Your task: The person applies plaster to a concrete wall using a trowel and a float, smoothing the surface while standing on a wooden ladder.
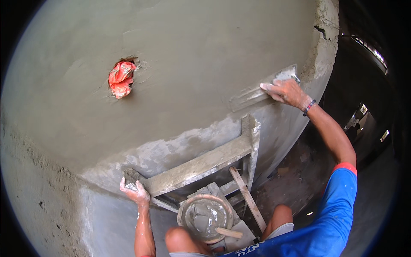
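Note:
My right hand (284,92) holds a metal plastering trowel (248,96) flat against the damp grey wall (192,47), near its broken right edge. My left hand (136,192) grips the mortar-caked left end of the upper crossbar (197,165) of a scaffold or ladder-like frame. Below the crossbar a round bucket (197,212) of grey slurry rests on boards between my knees, with a wooden-handled tool (229,232) lying across its rim. Crumpled red plastic (120,79) is stuffed into a hole in the wall, up and to the left.
An unplastered, rough wall (38,188) runs down the left side. A loose wooden plank (246,197) slants down beside the bucket. To the right, past the wall's edge, lies a dim interior with a littered floor (291,180) far below and small bright openings.

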The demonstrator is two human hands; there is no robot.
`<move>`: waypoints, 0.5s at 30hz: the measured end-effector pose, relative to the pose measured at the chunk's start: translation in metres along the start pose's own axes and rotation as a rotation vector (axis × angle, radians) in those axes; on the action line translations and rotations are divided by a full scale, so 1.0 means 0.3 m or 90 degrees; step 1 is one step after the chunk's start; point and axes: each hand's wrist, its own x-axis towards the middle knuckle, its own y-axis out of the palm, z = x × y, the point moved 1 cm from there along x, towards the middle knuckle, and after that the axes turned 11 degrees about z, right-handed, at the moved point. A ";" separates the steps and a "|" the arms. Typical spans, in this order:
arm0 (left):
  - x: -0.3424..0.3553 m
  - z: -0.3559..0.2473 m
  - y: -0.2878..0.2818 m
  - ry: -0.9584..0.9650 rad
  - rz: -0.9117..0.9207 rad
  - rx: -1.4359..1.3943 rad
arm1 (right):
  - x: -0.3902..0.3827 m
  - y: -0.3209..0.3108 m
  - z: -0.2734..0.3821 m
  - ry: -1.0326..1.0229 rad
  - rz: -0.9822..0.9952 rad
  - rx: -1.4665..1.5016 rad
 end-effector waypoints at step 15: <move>0.020 -0.002 -0.010 0.025 0.019 -0.001 | -0.795 0.355 0.220 0.333 -0.157 0.294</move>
